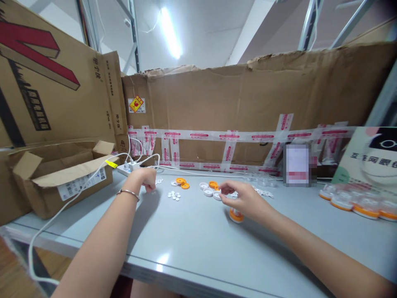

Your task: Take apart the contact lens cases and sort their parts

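Observation:
My left hand [149, 180] reaches to the back left of the table, its fingers pressed together and pointing down beside some small white pieces [159, 181]. Whatever it pinches is hidden. My right hand [238, 196] hovers with curled fingers, thumb and fingertips close together next to a white ring-shaped part [217, 195]; I cannot make out what they hold. Beneath that hand stands a piece with an orange base [236, 215], its top partly covered. Small white discs [174, 196] and orange ring-shaped parts [180, 181] lie between my hands.
An opened cardboard box [74, 178] and a power strip [125, 169] with white cables sit at left. Clear domes on orange and white bases [366, 207] stand at right, before a printed board [366, 153]. Large cardboard [201, 103] closes off the back.

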